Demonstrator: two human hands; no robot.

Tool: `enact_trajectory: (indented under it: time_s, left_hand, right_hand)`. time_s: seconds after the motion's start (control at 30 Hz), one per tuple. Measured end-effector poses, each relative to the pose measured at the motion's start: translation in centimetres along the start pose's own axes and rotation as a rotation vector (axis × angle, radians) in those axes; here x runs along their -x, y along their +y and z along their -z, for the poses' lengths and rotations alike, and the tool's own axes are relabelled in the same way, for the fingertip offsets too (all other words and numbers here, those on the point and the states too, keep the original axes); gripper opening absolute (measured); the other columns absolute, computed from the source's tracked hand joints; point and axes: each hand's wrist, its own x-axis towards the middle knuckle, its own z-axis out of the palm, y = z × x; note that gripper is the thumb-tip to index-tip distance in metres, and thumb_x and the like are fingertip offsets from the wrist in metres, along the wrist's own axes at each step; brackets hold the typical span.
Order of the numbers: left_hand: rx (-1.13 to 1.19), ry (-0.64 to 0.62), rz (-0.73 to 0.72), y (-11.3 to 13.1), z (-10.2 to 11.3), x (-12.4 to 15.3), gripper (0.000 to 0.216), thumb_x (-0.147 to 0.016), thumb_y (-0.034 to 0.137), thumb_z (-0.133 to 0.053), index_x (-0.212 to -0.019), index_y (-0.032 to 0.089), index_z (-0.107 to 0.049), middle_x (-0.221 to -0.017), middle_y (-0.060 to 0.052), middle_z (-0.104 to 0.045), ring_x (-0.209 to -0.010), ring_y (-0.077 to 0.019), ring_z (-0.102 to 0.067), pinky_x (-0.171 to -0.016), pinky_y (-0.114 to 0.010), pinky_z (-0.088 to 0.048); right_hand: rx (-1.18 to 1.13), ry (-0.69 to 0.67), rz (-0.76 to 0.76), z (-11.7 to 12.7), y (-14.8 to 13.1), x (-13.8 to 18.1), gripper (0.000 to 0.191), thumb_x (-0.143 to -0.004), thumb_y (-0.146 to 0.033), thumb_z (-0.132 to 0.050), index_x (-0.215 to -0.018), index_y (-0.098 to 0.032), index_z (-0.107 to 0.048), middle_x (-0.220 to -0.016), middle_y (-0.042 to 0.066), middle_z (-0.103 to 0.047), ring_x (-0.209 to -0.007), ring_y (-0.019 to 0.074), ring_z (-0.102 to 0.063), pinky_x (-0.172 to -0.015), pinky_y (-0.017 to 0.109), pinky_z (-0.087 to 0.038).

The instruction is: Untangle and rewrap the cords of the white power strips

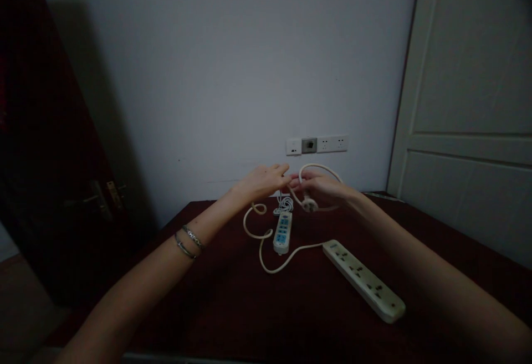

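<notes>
Head view: both hands meet at centre frame, above the far edge of a dark red table [216,297]. The right hand [322,186] is clenched round a cream cord [266,235], with the plug [310,204] hanging just below it. The left hand [266,181] has its fingertips on the same cord loop; can't tell if it's pinching. The cord trails down to a long power strip [363,281] at lower right. A small blue-faced power strip [282,232] lies just left of it. Wall sockets [318,144] sit behind the hands. There are bracelets [189,241] on the left wrist.
</notes>
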Motion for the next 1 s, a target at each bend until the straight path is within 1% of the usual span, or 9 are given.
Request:
enact_trajectory:
  time_s: [0.13, 0.23, 0.3, 0.37, 0.5, 0.6, 0.7, 0.87, 1.0]
  left_hand:
    - [-0.330, 0.016, -0.139, 0.7, 0.5, -0.1, 0.020, -0.087, 0.015, -0.040, -0.100, 0.013, -0.055, -0.095, -0.011, -0.056, -0.085, -0.0179, -0.053, -0.061, -0.023, -0.040]
    - [-0.416, 0.067, -0.181, 0.5, 0.1, -0.1, 0.025, -0.087, 0.015, -0.040, -0.108, 0.011, -0.052, -0.098, -0.012, -0.058, -0.093, -0.0191, -0.054, -0.067, -0.026, -0.044]
    - [-0.318, 0.094, -0.198, 0.2, -0.3, -0.4, 0.031, -0.084, 0.016, -0.045, -0.115, 0.013, -0.049, -0.109, -0.012, -0.057, -0.103, -0.0196, -0.052, -0.079, -0.030, -0.045]
    - [-0.126, 0.047, -0.207, -0.1, -0.6, -0.7, 0.038, -0.079, 0.016, -0.052, -0.117, 0.016, -0.050, -0.123, -0.012, -0.051, -0.114, -0.0202, -0.046, -0.090, -0.035, -0.041]
    - [0.319, -0.238, -0.128, -0.6, 0.0, -1.3, 0.024, -0.075, 0.020, -0.056, -0.098, 0.018, -0.061, -0.129, -0.008, -0.049, -0.123, -0.0215, -0.038, -0.096, -0.039, -0.036]
    - [0.594, -0.410, -0.058, -0.8, 1.1, -1.4, 0.020, -0.072, 0.024, -0.057, -0.089, 0.015, -0.063, -0.107, -0.007, -0.062, -0.106, -0.0212, -0.052, -0.087, -0.036, -0.041]
    - [0.859, -0.496, 0.006, -0.8, 1.7, -0.9, 0.024, -0.068, 0.021, -0.058, -0.090, 0.013, -0.063, -0.082, -0.004, -0.063, -0.080, -0.0159, -0.057, -0.076, -0.030, -0.044]
    - [1.089, -0.444, 0.177, -0.1, 1.5, -0.1, 0.026, -0.077, 0.029, -0.056, -0.096, 0.011, -0.060, -0.059, 0.001, -0.052, -0.054, -0.0080, -0.049, -0.055, -0.023, -0.041]
    - [1.046, -0.438, 0.262, 1.0, 1.2, -0.4, 0.026, -0.079, 0.035, -0.054, -0.090, 0.012, -0.060, -0.047, 0.007, -0.039, -0.041, -0.0048, -0.037, -0.041, -0.018, -0.031]
  right_hand:
    - [0.103, -0.039, -0.132, -2.0, -0.3, 1.1, 0.024, -0.059, -0.004, -0.049, -0.080, -0.015, -0.054, -0.066, 0.005, -0.068, -0.056, 0.0122, -0.061, -0.051, 0.021, -0.048]
    - [0.126, -0.100, -0.192, -2.1, -0.5, 1.2, 0.027, -0.056, -0.005, -0.046, -0.081, -0.014, -0.052, -0.063, 0.006, -0.067, -0.059, 0.0141, -0.063, -0.055, 0.022, -0.049]
    - [0.099, -0.216, -0.209, -1.8, -0.3, 1.0, 0.028, -0.054, -0.006, -0.045, -0.080, -0.014, -0.053, -0.060, 0.005, -0.066, -0.056, 0.0151, -0.063, -0.054, 0.023, -0.049]
    - [0.037, -0.336, -0.189, -1.4, 0.1, 0.7, 0.028, -0.051, -0.006, -0.044, -0.077, -0.013, -0.052, -0.053, 0.002, -0.063, -0.050, 0.0148, -0.060, -0.049, 0.023, -0.047]
    - [-0.193, -0.574, -0.141, -1.0, 0.9, 0.7, 0.025, -0.052, -0.008, -0.042, -0.075, -0.015, -0.047, -0.044, -0.003, -0.053, -0.036, 0.0114, -0.050, -0.036, 0.020, -0.040]
    - [-0.320, -0.684, -0.129, -1.1, 1.0, 1.3, 0.020, -0.056, -0.009, -0.042, -0.073, -0.018, -0.042, -0.042, -0.006, -0.047, -0.031, 0.0092, -0.042, -0.032, 0.018, -0.036]
    - [-0.412, -0.700, -0.079, -0.9, 0.6, 2.0, 0.014, -0.060, -0.011, -0.042, -0.069, -0.020, -0.036, -0.040, -0.006, -0.044, -0.028, 0.0091, -0.040, -0.029, 0.017, -0.033]
    - [-0.399, -0.629, -0.032, 0.2, 0.2, 2.5, 0.003, -0.067, -0.019, -0.041, -0.069, -0.019, -0.040, -0.044, -0.002, -0.051, -0.041, 0.0151, -0.055, -0.040, 0.022, -0.041]
    - [-0.281, -0.492, -0.142, 0.4, 0.2, 2.2, 0.028, -0.082, -0.042, -0.038, -0.074, -0.017, -0.047, -0.055, 0.004, -0.061, -0.060, 0.0222, -0.064, -0.059, 0.034, -0.049]
